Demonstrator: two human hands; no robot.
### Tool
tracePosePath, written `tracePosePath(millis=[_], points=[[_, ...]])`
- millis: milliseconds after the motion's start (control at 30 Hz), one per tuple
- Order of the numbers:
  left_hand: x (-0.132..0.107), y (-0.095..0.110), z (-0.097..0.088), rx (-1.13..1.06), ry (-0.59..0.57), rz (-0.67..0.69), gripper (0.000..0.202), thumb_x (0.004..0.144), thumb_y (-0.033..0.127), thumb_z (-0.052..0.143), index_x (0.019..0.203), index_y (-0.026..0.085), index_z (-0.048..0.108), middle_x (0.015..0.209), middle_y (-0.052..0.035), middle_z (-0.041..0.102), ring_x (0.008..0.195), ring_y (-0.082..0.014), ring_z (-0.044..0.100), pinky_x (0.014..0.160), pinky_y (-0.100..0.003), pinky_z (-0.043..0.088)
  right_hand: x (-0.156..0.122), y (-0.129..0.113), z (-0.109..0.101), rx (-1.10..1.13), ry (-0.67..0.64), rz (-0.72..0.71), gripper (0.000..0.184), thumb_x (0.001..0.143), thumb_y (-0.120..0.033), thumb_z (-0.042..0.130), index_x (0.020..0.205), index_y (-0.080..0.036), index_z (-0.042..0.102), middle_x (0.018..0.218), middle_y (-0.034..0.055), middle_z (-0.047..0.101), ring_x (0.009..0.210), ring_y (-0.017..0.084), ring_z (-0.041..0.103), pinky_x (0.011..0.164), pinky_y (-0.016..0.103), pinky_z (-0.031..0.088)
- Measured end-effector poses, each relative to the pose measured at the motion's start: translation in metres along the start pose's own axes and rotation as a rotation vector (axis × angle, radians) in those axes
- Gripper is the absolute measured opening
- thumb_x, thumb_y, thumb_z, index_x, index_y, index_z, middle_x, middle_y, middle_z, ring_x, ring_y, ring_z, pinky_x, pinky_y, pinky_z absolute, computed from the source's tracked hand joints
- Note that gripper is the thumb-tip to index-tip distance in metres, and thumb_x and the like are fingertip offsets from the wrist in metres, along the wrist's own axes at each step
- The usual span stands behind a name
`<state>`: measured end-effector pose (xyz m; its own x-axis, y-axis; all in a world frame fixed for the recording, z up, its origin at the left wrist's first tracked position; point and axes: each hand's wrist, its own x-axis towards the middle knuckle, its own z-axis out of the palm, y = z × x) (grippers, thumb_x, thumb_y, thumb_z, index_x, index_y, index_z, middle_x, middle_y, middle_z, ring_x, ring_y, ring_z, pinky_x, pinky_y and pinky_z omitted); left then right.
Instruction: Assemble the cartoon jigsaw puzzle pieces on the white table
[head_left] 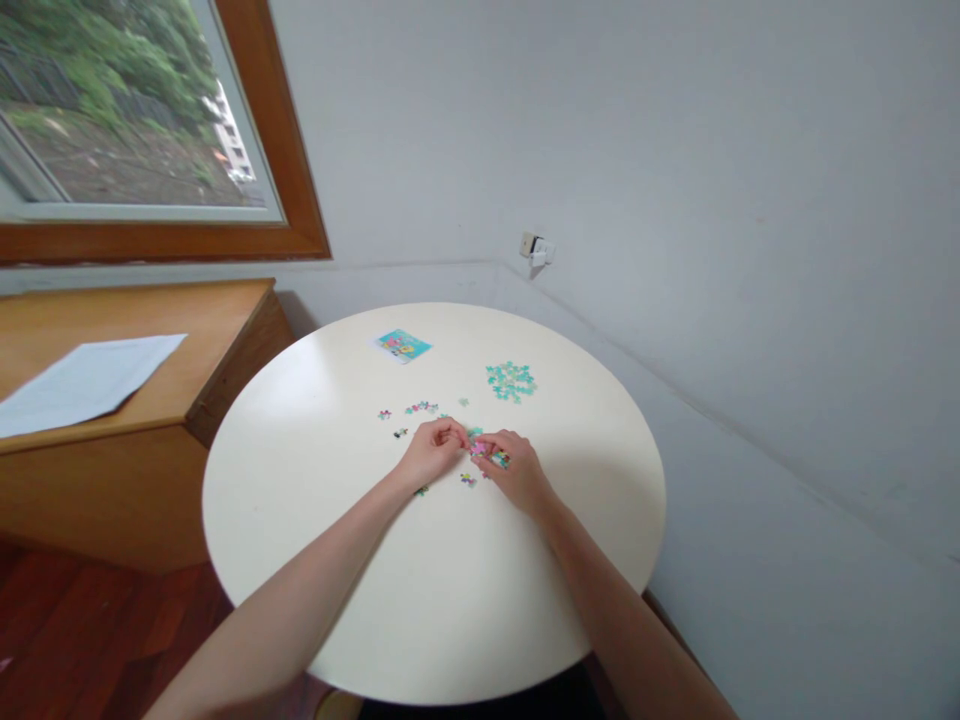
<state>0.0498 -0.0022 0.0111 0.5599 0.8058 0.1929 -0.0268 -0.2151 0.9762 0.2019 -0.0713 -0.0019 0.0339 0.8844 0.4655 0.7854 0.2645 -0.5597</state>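
My left hand (435,452) rests low over the white round table with its fingers curled into a pinch. Whatever its fingertips hold is too small to make out. Close on its right, my right hand (516,468) has thumb and fingers closed about a pink jigsaw piece (479,449). More colourful pieces (502,459) lie partly hidden under that hand. A loose jigsaw piece (468,480) sits just below the two hands. Left of my left hand are a dark-and-pale piece (400,433), a pinkish piece (385,414) and a short row of pieces (422,407).
A pile of turquoise jigsaw pieces (511,382) lies beyond my right hand. The picture card (403,346) is near the far edge of the table (300,520). On the left, a wooden cabinet (232,350) bears white paper (90,380). A wall socket (538,248) is behind.
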Motion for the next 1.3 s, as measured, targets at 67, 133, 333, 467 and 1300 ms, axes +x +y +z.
tracePosePath(millis=[67,133,333,467,1300], points=[[0.0,-0.001,0.001,-0.026,-0.007,0.0,0.003,0.069,0.016,0.056,0.068,0.013,0.057,0.06,0.0006,0.061,0.058,-0.0093,0.056,0.061,-0.022,0.045,0.0,0.0,0.0,-0.003,-0.001,-0.002,0.017,0.075,-0.023,0.065,0.092,-0.024,0.064,0.075,0.0007,0.064,0.076,0.016,0.057,0.075,0.031,0.04],[-0.001,-0.002,0.003,-0.054,-0.032,-0.011,0.009,0.068,0.019,0.061,0.072,0.013,0.057,0.061,0.0004,0.061,0.058,-0.0091,0.056,0.059,-0.021,0.044,-0.001,-0.001,0.0,-0.005,-0.001,-0.002,0.016,0.075,-0.024,0.064,0.091,-0.024,0.064,0.076,0.0007,0.063,0.076,0.017,0.057,0.075,0.031,0.039],[-0.001,-0.007,0.005,-0.026,-0.065,-0.017,0.013,0.066,0.021,0.063,0.074,0.012,0.057,0.061,0.0011,0.06,0.051,-0.0056,0.05,0.05,-0.017,0.036,-0.001,-0.002,-0.002,-0.01,-0.007,-0.01,0.017,0.073,-0.024,0.066,0.09,-0.023,0.063,0.076,0.0005,0.063,0.076,0.016,0.057,0.075,0.03,0.039],[-0.001,-0.009,0.005,0.109,-0.043,-0.008,0.009,0.067,0.02,0.06,0.072,0.012,0.058,0.054,0.0049,0.054,0.046,-0.0043,0.041,0.046,-0.016,0.029,-0.001,-0.001,-0.001,-0.038,-0.033,-0.001,0.019,0.073,-0.023,0.067,0.091,-0.024,0.064,0.078,0.0008,0.064,0.078,0.016,0.057,0.075,0.03,0.038],[-0.005,-0.01,0.0,0.616,-0.131,0.188,0.018,0.069,0.005,0.056,0.072,0.015,0.07,0.06,0.0017,0.061,0.051,-0.0066,0.045,0.056,-0.019,0.035,-0.003,-0.001,0.001,-0.079,-0.123,0.109,0.017,0.071,-0.022,0.07,0.087,-0.023,0.066,0.091,0.0027,0.063,0.093,0.019,0.056,0.083,0.035,0.034]])
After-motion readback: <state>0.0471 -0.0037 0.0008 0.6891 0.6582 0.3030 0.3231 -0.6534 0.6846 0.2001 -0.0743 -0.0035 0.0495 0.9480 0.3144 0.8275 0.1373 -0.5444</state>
